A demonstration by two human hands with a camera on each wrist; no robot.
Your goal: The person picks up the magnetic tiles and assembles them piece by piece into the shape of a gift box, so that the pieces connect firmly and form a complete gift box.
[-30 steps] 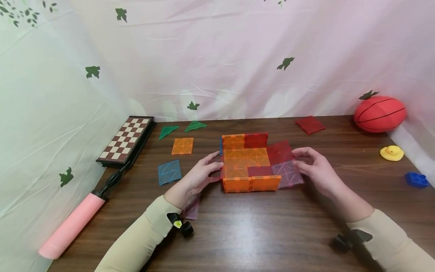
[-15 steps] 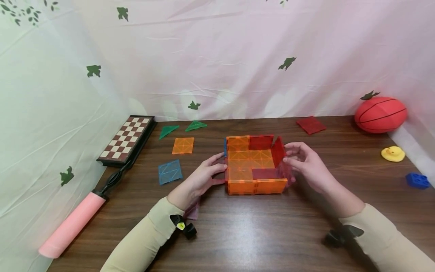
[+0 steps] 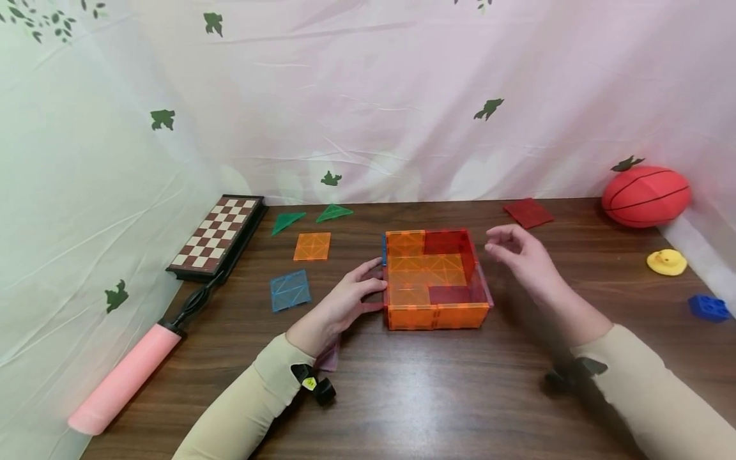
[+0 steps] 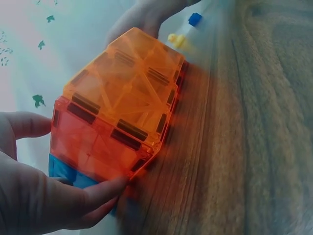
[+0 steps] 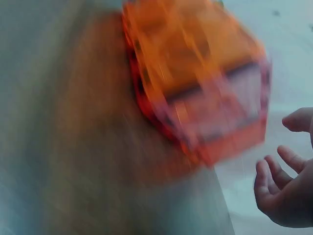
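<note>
A low, open-topped box (image 3: 411, 317) of translucent magnetic tiles stands on the table, with an orange front wall and an orange and red back wall. Its right side shows a red tile (image 3: 468, 252) and a purple tile (image 3: 483, 289) standing up. My left hand (image 3: 339, 300) rests against the box's left side, thumb and fingers spread. The left wrist view shows those fingers touching a red tile (image 4: 93, 142), with a blue tile (image 4: 71, 172) beyond it. Just off the box's right side, my right hand (image 3: 526, 259) holds nothing, its fingers loosely bent.
Loose tiles lie around: blue (image 3: 290, 291), orange (image 3: 312, 246), green triangles (image 3: 333, 213), red (image 3: 529, 213) and a purple one (image 3: 329, 359) partly under the left wrist. A chessboard (image 3: 215, 236) and pink-handled pump (image 3: 126, 377) lie left. A red ball (image 3: 646, 197), yellow duck (image 3: 667, 262) and blue block (image 3: 709, 308) sit right.
The red and purple tiles on the right have swung from flat to standing. My right hand has let go and moved slightly away. The box has shifted a little right in view.
</note>
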